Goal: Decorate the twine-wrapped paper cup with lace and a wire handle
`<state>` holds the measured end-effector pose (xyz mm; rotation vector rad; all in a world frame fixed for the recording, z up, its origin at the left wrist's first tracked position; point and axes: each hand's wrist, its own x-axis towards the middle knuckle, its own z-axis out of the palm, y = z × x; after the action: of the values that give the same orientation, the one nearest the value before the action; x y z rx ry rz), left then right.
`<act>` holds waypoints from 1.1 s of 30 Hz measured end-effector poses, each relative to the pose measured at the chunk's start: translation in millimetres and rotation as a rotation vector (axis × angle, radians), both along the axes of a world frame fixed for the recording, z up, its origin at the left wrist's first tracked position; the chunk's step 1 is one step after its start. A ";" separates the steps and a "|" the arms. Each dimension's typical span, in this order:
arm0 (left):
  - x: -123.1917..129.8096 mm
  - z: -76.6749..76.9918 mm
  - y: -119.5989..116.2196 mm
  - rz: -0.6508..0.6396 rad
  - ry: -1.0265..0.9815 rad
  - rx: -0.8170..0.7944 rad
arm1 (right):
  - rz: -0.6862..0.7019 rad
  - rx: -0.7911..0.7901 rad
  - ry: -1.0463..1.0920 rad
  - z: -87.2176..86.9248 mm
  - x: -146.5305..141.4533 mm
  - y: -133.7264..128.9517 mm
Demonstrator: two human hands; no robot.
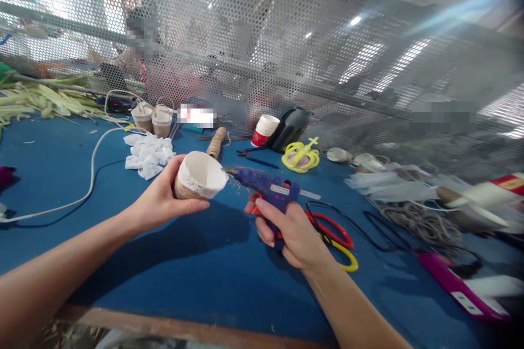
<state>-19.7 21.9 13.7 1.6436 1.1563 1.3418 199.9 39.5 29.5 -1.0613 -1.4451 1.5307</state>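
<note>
My left hand (174, 191) is wrapped round a paper cup (200, 174) with a white lace rim and a twine-covered lower part, its mouth tilted toward me. In my right hand (286, 226) is a blue hot glue gun (266, 182), my fingers closed about its handle and orange trigger. A clear glue stick (310, 194) pokes out of its back end. The gun's nozzle meets or nearly meets the cup's right rim; I cannot tell which. Below my right hand lie scissors (346, 256) with red and yellow handles, partly hidden by that hand.
White lace (149, 152), a twine roll (216, 142) and two small twine-wrapped baskets (161, 120) sit behind the cup. Further right are pliers (257, 158), red-and-white paper cups (265, 130), a yellow crown-shaped piece (301, 155), grey cord (417, 223) and a purple power strip (460, 286). A perforated metal screen (245, 38) stands behind.
</note>
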 end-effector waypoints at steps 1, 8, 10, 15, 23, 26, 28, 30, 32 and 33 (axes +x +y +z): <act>0.3 0.4 0.1 0.009 0.012 0.013 | 0.004 0.044 -0.051 0.4 0.3 -0.4; -0.4 -4.7 3.5 0.049 0.131 0.074 | -0.119 0.335 -0.528 10.0 0.3 -6.2; -1.0 -7.0 4.3 0.055 0.162 0.078 | -0.134 0.369 -0.620 11.2 0.4 -6.8; -0.9 -8.5 4.7 0.065 0.211 0.098 | -0.120 0.384 -0.686 11.3 2.0 -6.0; -0.9 -11.7 6.1 0.081 0.250 0.135 | -0.093 0.342 -0.736 14.1 1.4 -5.5; -2.2 -12.2 6.5 0.082 0.316 0.181 | -0.064 0.324 -0.750 14.9 3.0 -5.1; -3.2 -11.3 6.4 0.076 0.356 0.219 | -0.036 0.316 -0.737 15.4 5.4 -4.5; -4.0 -9.6 6.0 0.073 0.373 0.239 | -0.012 0.319 -0.690 16.0 8.2 -3.7; -4.5 -8.1 5.5 0.076 0.372 0.244 | -0.007 0.332 -0.651 16.7 10.3 -2.8; -4.6 -7.7 5.4 0.079 0.368 0.242 | -0.012 0.337 -0.648 16.9 10.9 -2.5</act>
<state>-24.3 27.4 6.0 2.1056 1.3185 1.3023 210.8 37.1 46.5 -1.4133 -2.0331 0.9077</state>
